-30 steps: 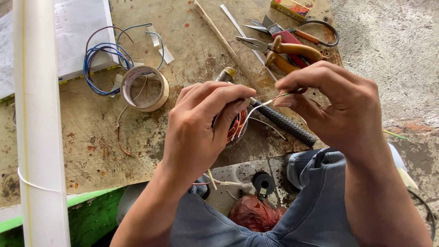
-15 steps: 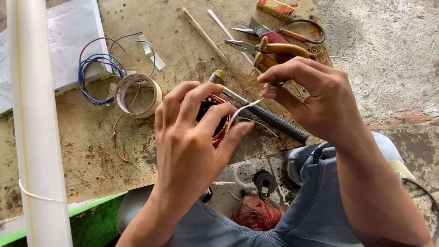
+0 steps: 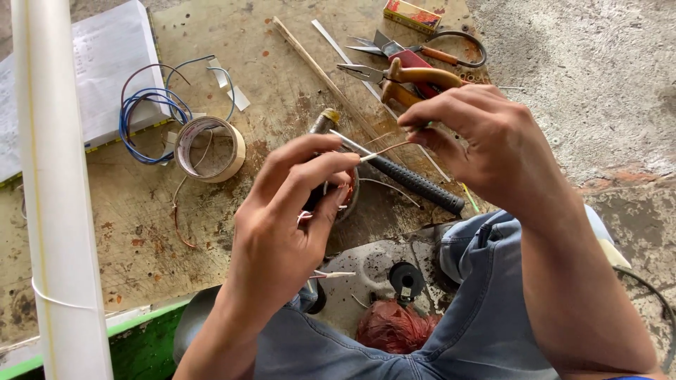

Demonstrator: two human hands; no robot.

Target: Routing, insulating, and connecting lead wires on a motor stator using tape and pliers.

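Observation:
My left hand (image 3: 289, 225) grips a small round motor part with copper winding (image 3: 345, 193), mostly hidden behind the fingers, and pinches a white sleeve (image 3: 348, 144) between thumb and forefinger. My right hand (image 3: 486, 141) pinches the end of a thin copper wire (image 3: 391, 149) that runs from the white sleeve toward its fingertips. Both hands hover above a worn wooden board (image 3: 267, 91). A black-handled tool (image 3: 415, 181) lies on the board under the hands.
A tape roll (image 3: 210, 148) and coiled blue wire (image 3: 151, 112) lie at left beside a white book (image 3: 91, 63). Pliers (image 3: 405, 74), scissors (image 3: 422, 49) and a small box (image 3: 412, 14) sit at the top. A white pipe (image 3: 60, 197) stands at left. A copper wire clump (image 3: 394, 327) rests below.
My right hand has drawn the thin wire out to the right, away from the left hand. The left fingers shifted from covering the part to pinching the white sleeve.

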